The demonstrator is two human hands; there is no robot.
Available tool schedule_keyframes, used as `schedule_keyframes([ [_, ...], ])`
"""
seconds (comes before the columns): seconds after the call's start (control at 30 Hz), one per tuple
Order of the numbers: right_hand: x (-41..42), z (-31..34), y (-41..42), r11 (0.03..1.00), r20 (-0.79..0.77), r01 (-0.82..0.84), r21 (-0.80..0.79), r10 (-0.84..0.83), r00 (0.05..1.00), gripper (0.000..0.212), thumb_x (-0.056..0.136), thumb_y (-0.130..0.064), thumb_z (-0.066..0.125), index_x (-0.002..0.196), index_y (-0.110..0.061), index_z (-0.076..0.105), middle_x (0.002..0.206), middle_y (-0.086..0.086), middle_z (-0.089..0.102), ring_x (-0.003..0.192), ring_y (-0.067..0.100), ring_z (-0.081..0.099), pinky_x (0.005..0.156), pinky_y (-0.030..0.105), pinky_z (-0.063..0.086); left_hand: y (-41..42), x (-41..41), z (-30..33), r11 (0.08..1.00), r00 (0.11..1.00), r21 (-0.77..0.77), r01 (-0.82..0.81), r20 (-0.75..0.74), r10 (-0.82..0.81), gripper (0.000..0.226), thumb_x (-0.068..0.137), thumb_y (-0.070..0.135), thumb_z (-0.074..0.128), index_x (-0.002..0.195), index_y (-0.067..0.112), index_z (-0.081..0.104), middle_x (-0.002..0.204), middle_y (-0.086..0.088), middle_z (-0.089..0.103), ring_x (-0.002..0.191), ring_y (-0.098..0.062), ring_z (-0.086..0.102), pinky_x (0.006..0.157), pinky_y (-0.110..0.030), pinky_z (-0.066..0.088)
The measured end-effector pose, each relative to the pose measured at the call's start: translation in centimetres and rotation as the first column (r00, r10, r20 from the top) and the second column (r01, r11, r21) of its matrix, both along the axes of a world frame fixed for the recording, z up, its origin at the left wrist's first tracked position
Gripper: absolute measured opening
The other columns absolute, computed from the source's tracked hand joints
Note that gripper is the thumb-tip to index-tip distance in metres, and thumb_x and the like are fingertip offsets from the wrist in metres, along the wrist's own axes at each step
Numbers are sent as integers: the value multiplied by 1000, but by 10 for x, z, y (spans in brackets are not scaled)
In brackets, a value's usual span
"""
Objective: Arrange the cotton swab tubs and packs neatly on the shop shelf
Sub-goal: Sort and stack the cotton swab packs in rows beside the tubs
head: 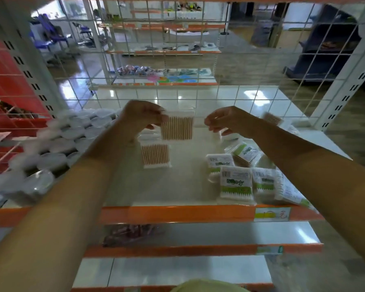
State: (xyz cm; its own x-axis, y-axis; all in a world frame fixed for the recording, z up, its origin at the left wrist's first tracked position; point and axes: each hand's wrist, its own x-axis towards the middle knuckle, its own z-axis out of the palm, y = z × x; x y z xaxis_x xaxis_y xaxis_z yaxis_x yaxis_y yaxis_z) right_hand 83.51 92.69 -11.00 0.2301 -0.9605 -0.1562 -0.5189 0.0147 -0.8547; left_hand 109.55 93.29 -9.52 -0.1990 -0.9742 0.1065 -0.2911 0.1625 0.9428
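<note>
The left hand (142,116) pinches a clear swab pack (177,127) above the shelf (177,213); the right hand (223,121), loosely curled, holds nothing I can see; placing step, next likely setting it beside the 1 lying pack (155,155).

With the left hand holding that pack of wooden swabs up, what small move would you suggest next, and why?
Probably lower the pack held by the left hand just behind the matching pack lying on the shelf, starting a row; the right hand hovers beside it, seemingly holding nothing.
</note>
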Motion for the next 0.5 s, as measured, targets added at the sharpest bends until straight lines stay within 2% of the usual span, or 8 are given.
schedule_keyframes([
  [0.07, 3, -12, -1, 999, -10, 26, 33, -26, 1000, 56, 61, -49, 68, 106, -15, 62, 96, 2, 66, 91, 15, 61, 85, 33, 46, 2, 18, -3, 1000, 996, -5, -18, 88, 18, 17, 76, 3, 69, 81, 17, 62, 60, 13, 68, 58, 0, 66, 60, -17, 53],
  [0.17, 5, -31, -4, 993, -21, 58, 99, -56, 998, 47, 73, -42, 68, 109, -12, 61, 97, 2, 66, 95, 18, 61, 83, 32, 47, 5, 37, -12, 999, 977, 36, -11, 214, 3, 16, 74, 2, 72, 83, 12, 62, 77, -2, 69, 62, -4, 67, 66, -24, 56],
  [0.3, 12, -49, -4, 980, -63, 99, 173, -90, 994, 45, 76, -41, 68, 109, -12, 59, 94, 0, 64, 94, 17, 59, 77, 30, 47, 8, 46, -22, 995, 914, -26, 94, 398, -76, 16, 74, 0, 72, 77, 10, 60, 68, 2, 58, 51, 8, 57, 54, -11, 48],
  [0.4, 18, -57, -1, 983, -51, 117, 143, -111, 992, 38, 77, -39, 69, 104, -14, 60, 92, 0, 64, 89, 16, 59, 81, 31, 47, 9, 50, -36, 993, 886, -24, 115, 455, -91, 17, 73, 2, 74, 86, 2, 63, 67, 2, 57, 51, 7, 55, 52, -7, 43],
  [0.5, 23, -61, 2, 990, -6, 133, 50, -132, 991, 28, 78, -35, 70, 96, -15, 61, 87, 0, 64, 83, 14, 60, 72, 24, 48, 9, 52, -47, 992, 868, -56, 111, 492, -69, 19, 72, 7, 77, 87, 5, 66, 67, 5, 57, 51, 7, 53, 53, -6, 41],
])
